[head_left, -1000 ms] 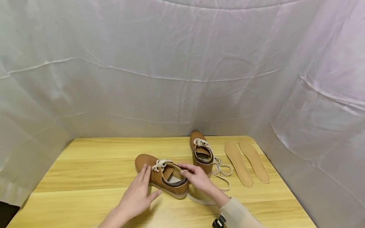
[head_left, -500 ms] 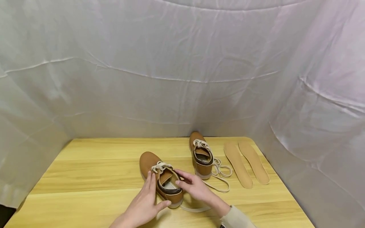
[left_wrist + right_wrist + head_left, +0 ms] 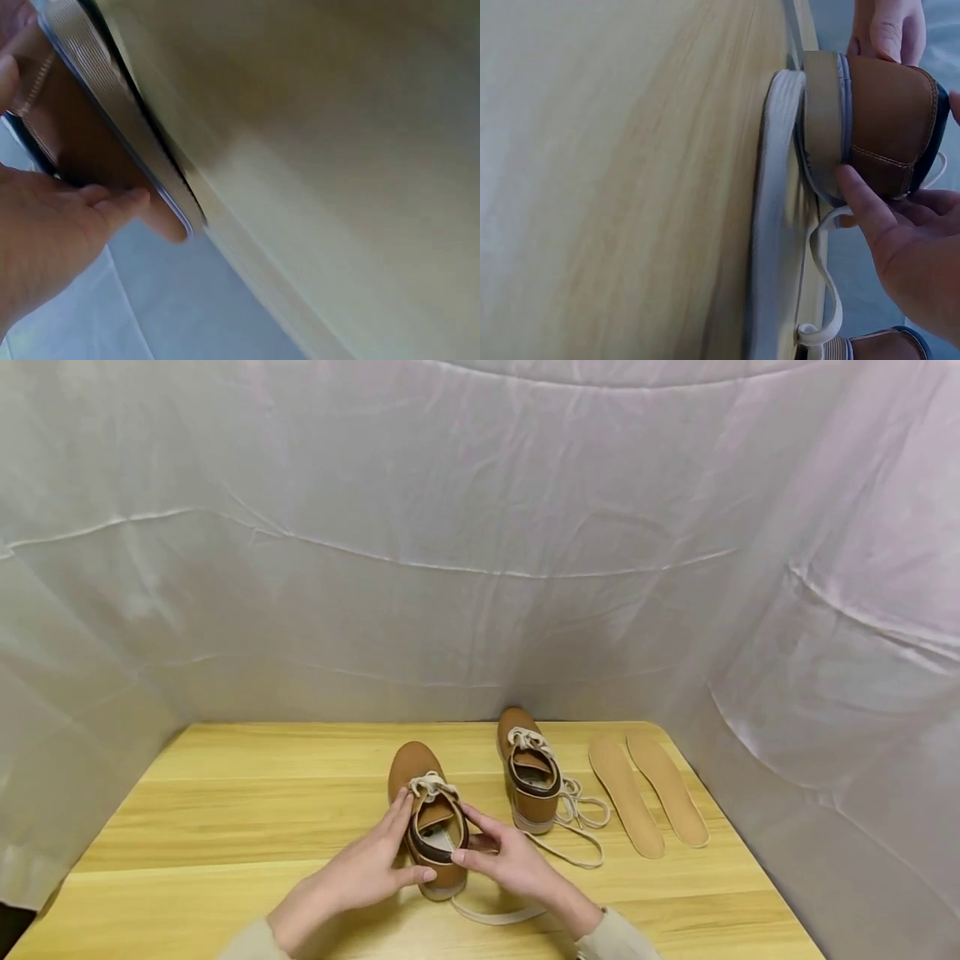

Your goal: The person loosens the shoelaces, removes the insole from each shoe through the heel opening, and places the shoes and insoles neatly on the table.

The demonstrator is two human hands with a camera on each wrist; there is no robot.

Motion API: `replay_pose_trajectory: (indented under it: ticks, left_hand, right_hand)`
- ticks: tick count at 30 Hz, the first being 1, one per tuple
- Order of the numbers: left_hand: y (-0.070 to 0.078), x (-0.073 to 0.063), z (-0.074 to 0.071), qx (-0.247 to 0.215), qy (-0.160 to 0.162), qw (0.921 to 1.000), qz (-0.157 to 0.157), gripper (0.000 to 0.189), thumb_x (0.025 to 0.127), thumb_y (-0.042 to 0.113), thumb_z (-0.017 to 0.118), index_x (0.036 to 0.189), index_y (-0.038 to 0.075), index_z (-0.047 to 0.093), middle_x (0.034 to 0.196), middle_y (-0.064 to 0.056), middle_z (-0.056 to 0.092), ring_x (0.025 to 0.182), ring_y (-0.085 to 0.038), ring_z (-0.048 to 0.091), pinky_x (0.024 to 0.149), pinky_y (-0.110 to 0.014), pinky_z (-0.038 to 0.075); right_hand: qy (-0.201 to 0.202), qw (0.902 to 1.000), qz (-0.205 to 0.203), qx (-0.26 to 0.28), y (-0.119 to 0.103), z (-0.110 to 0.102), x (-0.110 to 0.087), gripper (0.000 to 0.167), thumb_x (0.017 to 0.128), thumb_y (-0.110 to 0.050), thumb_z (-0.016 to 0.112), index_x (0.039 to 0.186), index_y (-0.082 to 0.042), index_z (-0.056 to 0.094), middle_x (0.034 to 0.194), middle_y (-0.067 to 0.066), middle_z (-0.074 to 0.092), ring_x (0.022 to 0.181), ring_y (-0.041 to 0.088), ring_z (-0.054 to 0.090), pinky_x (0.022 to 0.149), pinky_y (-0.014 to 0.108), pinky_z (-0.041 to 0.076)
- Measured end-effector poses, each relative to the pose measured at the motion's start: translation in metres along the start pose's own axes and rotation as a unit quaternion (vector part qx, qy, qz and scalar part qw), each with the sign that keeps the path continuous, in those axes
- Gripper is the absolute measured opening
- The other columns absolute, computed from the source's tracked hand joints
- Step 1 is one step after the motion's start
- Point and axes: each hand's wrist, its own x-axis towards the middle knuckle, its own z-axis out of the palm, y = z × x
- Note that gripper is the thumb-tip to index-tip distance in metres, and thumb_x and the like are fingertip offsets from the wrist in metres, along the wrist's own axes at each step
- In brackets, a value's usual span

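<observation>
A brown lace-up shoe (image 3: 412, 764) with a dark collar sits sole down on the table, its toe pointing away. My left hand (image 3: 363, 870) lies along its left side; the fingers are fairly straight and the thumb is by the heel. On the other side my right hand (image 3: 517, 862) holds the shoe, thumb at the collar and fingers against the side. The right wrist view shows the brown heel (image 3: 885, 97) between both hands, with a fingertip by the sole edge. The left wrist view has the shoe's left side (image 3: 90, 142) under my fingers.
A matching shoe (image 3: 536, 810) stands behind to the right, beside a tangle of pale laces (image 3: 579, 806). Two tan insoles, the left one (image 3: 628, 802) and the right one (image 3: 669, 793), lie farther right. A loose flat lace (image 3: 498, 917) trails near the heel. Grey cloth (image 3: 480, 543) encloses the table.
The shoe has turned clockwise between my hands, its toe swinging from the left to point away from me. Both hands have moved round with it. The other shoe and insoles stay put.
</observation>
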Motion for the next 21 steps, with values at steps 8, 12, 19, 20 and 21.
replay_pose_trajectory:
  ticks: [8,12,19,20,21]
  left_hand:
    - [-0.023,0.024,-0.016,0.005,-0.037,0.9979,0.054,0.119,0.086,0.057,0.079,0.164,-0.003,0.012,0.17,-0.027,0.006,0.149,-0.053,0.027,0.121,-0.065,0.027]
    - [-0.034,0.036,-0.018,-0.013,-0.044,0.9971,0.061,0.124,0.08,0.053,0.086,0.165,0.001,0.012,0.171,-0.024,0.006,0.15,-0.054,0.025,0.121,-0.065,0.025]
    - [-0.043,0.057,-0.019,-0.038,-0.046,0.9963,0.061,0.124,0.08,0.05,0.087,0.166,0.002,0.012,0.172,-0.022,0.004,0.152,-0.051,0.02,0.123,-0.065,0.021]
    - [-0.044,0.06,-0.02,-0.041,-0.047,0.9962,0.061,0.123,0.08,0.049,0.087,0.166,0.002,0.012,0.172,-0.022,0.004,0.152,-0.051,0.02,0.123,-0.065,0.02]
    - [-0.044,0.062,-0.02,-0.042,-0.047,0.9961,0.061,0.123,0.08,0.048,0.087,0.166,0.003,0.012,0.172,-0.021,0.004,0.153,-0.051,0.02,0.123,-0.064,0.02]
  right_hand:
    - [0.039,0.999,0.012,-0.017,0.003,0.004,0.011,0.079,0.097,-0.029,0.076,0.162,-0.01,0.036,0.147,0.03,0.055,0.13,0.037,0.061,0.099,0.032,0.058]
    - [0.061,0.9978,0.006,-0.023,0.005,0.006,0.018,0.08,0.096,-0.03,0.077,0.162,-0.01,0.037,0.154,0.028,0.047,0.132,0.039,0.058,0.1,0.036,0.058]
    - [0.095,0.9947,0.001,-0.039,0.012,0.001,0.033,0.08,0.095,-0.029,0.079,0.161,-0.009,0.038,0.154,0.029,0.047,0.13,0.041,0.061,0.101,0.041,0.057]
    - [0.099,0.9943,0.003,-0.041,0.013,-0.001,0.035,0.08,0.095,-0.029,0.079,0.161,-0.01,0.038,0.156,0.027,0.046,0.13,0.04,0.061,0.102,0.041,0.057]
    - [0.101,0.9941,0.0,-0.041,0.014,-0.002,0.036,0.079,0.095,-0.028,0.078,0.161,-0.01,0.038,0.157,0.026,0.044,0.13,0.04,0.06,0.102,0.042,0.057]
